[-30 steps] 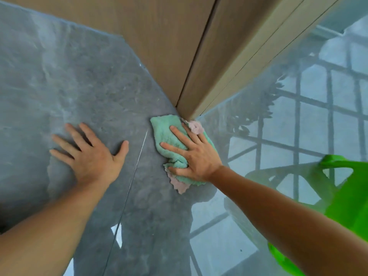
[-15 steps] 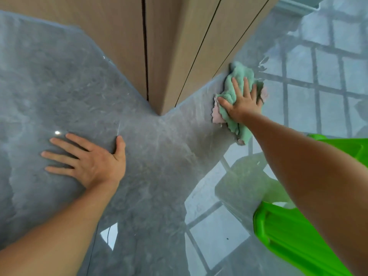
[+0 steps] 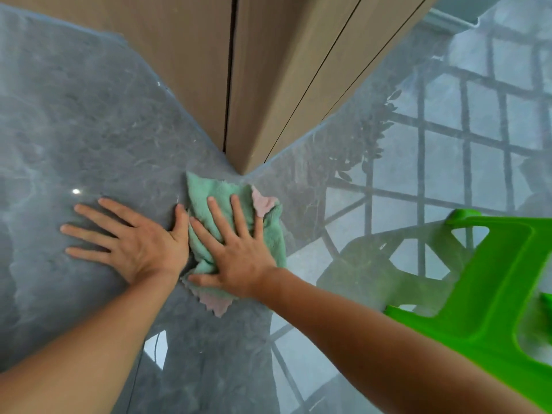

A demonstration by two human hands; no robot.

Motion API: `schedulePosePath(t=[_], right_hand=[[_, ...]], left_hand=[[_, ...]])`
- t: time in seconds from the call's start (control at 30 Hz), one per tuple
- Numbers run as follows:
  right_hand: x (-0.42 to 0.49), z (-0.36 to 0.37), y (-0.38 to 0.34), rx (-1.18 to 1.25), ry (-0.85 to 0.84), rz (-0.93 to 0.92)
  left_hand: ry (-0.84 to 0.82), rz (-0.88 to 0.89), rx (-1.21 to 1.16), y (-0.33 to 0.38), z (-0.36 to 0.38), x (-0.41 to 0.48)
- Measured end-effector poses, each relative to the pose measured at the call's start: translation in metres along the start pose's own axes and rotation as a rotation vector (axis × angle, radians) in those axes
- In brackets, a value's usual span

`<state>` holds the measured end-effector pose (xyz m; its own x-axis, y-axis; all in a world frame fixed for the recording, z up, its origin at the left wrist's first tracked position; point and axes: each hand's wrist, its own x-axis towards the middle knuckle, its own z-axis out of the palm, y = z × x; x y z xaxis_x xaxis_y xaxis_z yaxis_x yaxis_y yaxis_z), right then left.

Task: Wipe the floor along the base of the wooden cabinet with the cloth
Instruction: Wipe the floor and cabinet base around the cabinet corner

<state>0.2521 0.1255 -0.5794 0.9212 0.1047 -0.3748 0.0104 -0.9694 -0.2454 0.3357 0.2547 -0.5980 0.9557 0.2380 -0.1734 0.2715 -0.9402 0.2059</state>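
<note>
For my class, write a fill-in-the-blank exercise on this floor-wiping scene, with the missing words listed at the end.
1. The right hand presses flat on a ____ and pink cloth.
2. The left hand rests flat on the bare ____.
3. The cloth lies just in front of the wooden cabinet's ____.
4. The plastic object at the right is coloured ____.

Missing words: green; floor; corner; green

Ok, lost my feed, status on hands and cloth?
Left hand flat on floor. Right hand flat on cloth, just short of cabinet corner. Green stool right, clear.
</note>
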Motion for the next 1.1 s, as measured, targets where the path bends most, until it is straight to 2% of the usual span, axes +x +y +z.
schedulePosePath(t=[0.1,0.2,0.27,0.37,0.4,0.5,0.6,0.67,0.8,0.9,0.97,1.03,1.1], right_hand=[[0.005,-0.01,0.025,-0.071,0.008,-0.113],[0.008,-0.031,0.091,-0.219,0.018,-0.186],[0.008,-0.042,0.133,-0.217,0.006,-0.02],[0.001,-0.052,0.177,-0.041,0.024,0.503],[-0.002,-0.057,0.187,0.006,0.017,0.627],[0.002,-0.074,0.197,0.081,-0.064,0.713],[0.009,-0.069,0.161,0.216,0.01,0.795],[0.006,-0.055,0.118,0.223,0.023,0.752],[0.007,-0.024,0.019,0.091,-0.076,0.251],[0.018,-0.021,-0.006,0.03,-0.091,0.047],[0.019,-0.028,0.01,-0.032,-0.074,0.027],[0.013,-0.039,0.033,-0.048,-0.072,0.099],[0.009,-0.049,0.044,-0.005,-0.096,0.149]], left_hand=[[-0.019,0.006,-0.006,0.0,-0.002,-0.001],[-0.032,0.001,-0.01,-0.001,-0.002,0.0],[-0.042,-0.002,-0.007,0.0,-0.004,0.0],[-0.057,0.0,-0.014,0.001,-0.006,0.0],[-0.059,0.005,-0.02,0.001,-0.005,-0.001],[-0.043,0.006,-0.031,0.0,-0.005,0.0],[-0.051,-0.005,-0.032,0.0,-0.004,0.0],[-0.061,-0.011,-0.036,0.002,-0.005,0.0],[-0.089,0.003,-0.037,0.002,-0.008,0.0],[-0.086,0.032,-0.053,-0.006,-0.012,-0.001],[-0.086,0.078,-0.059,-0.016,-0.018,-0.005],[-0.091,0.129,-0.064,-0.026,-0.024,-0.01],[-0.126,0.097,-0.078,-0.027,-0.031,-0.013]])
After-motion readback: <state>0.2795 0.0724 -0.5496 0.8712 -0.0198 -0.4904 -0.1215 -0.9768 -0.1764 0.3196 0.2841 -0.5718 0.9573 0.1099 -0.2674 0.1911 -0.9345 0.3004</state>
